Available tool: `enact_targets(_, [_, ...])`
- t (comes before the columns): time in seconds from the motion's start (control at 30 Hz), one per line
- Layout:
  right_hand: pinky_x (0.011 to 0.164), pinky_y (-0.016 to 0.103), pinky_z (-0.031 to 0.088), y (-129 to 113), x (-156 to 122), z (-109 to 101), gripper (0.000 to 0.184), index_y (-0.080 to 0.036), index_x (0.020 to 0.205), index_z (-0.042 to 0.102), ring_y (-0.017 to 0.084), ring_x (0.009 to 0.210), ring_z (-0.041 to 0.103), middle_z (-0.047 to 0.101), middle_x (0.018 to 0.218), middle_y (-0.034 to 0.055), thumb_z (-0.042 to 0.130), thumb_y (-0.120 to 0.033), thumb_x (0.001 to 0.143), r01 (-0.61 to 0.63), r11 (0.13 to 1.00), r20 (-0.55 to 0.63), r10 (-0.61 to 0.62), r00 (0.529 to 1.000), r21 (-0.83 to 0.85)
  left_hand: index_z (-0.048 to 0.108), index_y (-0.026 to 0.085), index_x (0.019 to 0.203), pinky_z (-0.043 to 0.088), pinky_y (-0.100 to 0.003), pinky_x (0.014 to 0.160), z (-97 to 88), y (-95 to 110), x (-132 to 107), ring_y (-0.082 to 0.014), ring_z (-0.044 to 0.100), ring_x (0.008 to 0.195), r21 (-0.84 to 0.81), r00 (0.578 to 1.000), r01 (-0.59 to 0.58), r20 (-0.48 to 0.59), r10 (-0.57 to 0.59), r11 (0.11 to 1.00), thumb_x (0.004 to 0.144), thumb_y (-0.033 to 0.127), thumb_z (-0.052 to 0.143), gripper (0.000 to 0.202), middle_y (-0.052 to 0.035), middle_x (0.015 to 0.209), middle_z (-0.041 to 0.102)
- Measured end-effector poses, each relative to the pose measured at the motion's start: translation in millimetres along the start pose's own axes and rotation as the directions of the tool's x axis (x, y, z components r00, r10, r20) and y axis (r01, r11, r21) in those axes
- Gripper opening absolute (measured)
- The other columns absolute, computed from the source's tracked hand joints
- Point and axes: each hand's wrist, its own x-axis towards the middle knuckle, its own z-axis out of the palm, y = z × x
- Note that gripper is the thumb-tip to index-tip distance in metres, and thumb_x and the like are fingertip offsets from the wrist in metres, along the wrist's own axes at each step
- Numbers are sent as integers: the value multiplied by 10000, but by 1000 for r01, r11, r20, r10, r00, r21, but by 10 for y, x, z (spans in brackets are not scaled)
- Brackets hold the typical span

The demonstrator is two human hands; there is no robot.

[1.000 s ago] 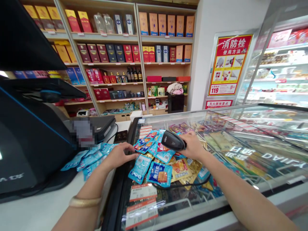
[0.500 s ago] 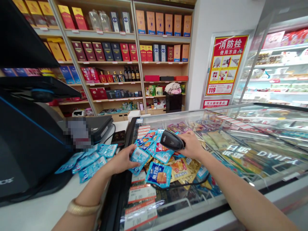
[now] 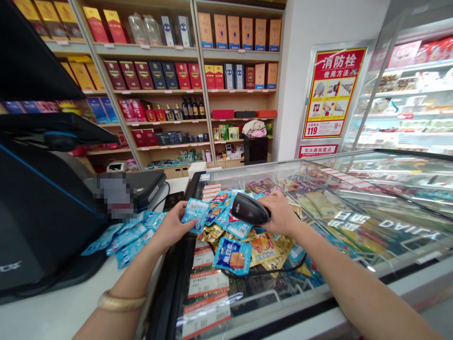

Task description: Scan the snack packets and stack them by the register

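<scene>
Two hands busy: left [image 3: 173,226] grips blue packet [image 3: 195,210], right [image 3: 281,213] grips scanner [image 3: 247,208], handle hidden

The packet [image 3: 195,211] is glossy blue plastic film. The scanner [image 3: 248,208] is matt black plastic. The freezer lid [image 3: 354,208] is smooth, reflective glass. The shelves [image 3: 170,123] are pale wood.

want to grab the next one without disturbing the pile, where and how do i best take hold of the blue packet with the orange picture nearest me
Probably pinch the near bottom edge of the blue foil snack packet with the orange picture, coming from the near side. It lies flat on the glass freezer lid at the pile's front, its lower edge free and uncovered.
</scene>
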Motion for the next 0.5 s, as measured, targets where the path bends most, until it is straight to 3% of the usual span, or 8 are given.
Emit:
enact_targets(0.13, [802, 359, 267, -42, 9, -32, 228, -213, 874, 626, 220, 798, 628, 736, 854, 52, 628, -365, 704, 35, 999, 4, -36, 999, 32, 634, 174, 879, 513, -288, 634, -10, -42, 28, -180, 615, 683, 63, 991, -24, -129, 32, 998, 585, 462, 724, 422, -24, 762, 690])
enact_targets(0.23, [813, 362, 268, -60, 10, -45, 267, -215, 926, 628, 222, 820, 633, 739, 903, 57, 614, -334, 689, 50, 998, 12, -50, 999, 31, 669, 153, 921, 499, -275, 609, -23, -72, 34, -170, 601, 657, 55, 976, -32, -213, 43, 998, 576, 512, 735, 502, -34, 761, 693])
enact_targets(0.5, [808, 365, 261, -69, 12, -34, 318, -206, 970, 622, 224, 847, 633, 724, 896, 44, 619, -331, 678, 73, 997, 53, -74, 996, 26, 691, 162, 766, 528, -312, 658, 0, -14, 10, -193, 627, 663, 40, 985, -8, -172, 15, 999, 552, 552, 759, 451, -56, 748, 726])
